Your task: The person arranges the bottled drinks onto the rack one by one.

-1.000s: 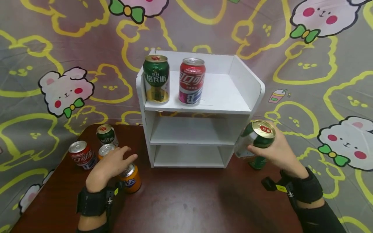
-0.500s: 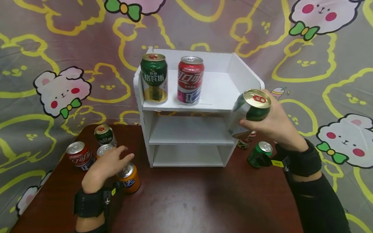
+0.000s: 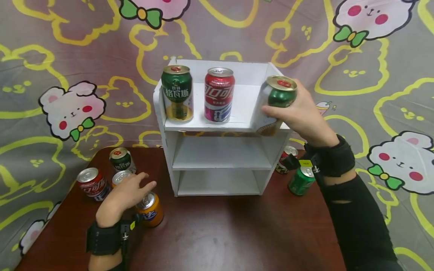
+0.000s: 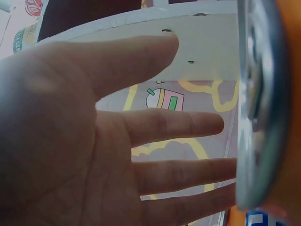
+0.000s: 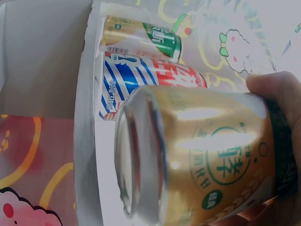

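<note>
The right hand curls round a can, likely stiff, slippery and best held mid-side, while the left hand, fingers spread, grips nothing.

Lower left: black left wrist strap, yellow tag. Right of frame: black right wrist strap, second yellow tag; black sleeve, narrow slit.

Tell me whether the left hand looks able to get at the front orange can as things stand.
Probably yes: the left hand, empty with its fingers spread, is right by the front orange can, and nothing visible stands between them.
</note>
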Demonstrator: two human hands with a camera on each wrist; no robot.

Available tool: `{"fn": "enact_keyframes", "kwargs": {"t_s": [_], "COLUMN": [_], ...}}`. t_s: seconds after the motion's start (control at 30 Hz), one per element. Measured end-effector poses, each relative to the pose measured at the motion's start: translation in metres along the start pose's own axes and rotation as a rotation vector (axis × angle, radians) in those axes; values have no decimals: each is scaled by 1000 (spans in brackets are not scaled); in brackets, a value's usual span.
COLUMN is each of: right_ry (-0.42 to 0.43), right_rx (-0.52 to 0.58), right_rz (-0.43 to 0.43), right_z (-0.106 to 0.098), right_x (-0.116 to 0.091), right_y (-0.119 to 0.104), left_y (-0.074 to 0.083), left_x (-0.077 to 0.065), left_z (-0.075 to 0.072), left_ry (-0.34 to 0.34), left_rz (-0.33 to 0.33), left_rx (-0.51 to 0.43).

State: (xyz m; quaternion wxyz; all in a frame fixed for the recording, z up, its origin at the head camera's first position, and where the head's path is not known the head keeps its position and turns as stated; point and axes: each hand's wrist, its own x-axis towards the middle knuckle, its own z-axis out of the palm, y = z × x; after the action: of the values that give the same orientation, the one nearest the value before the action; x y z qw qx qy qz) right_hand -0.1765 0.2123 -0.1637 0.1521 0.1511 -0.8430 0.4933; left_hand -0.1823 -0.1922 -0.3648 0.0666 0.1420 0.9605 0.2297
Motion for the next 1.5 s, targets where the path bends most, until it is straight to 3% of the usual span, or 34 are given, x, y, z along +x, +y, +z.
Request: {"fn": "enact_keyframes", "kwargs": {"t_s": [0.37,0.83,1.0,1.13,1.23,1.5], "right_ry": [17,53,125,149,144,70], "right_rx": [-102,-102,-124,-212,-234,-197], "right_rz": [44,76,41,-5,-18,64], "right_z": [8,10,19,27,30,29], "right_x": [19,23,18,13,11,10], "right_y": [4,9,11,19,27,38], "left_y": [-2,-2,0,2,3,5], "left_x": [2,1,-1,-1,0,-1], "left_z": [5,6,5,4,4,3], "left_ry": [-7,-3,3,14,17,5], "left_rz": [-10,-23,-10,0,10,-5], "left_rx": [1,-10,-8,-3,0,-5]}}
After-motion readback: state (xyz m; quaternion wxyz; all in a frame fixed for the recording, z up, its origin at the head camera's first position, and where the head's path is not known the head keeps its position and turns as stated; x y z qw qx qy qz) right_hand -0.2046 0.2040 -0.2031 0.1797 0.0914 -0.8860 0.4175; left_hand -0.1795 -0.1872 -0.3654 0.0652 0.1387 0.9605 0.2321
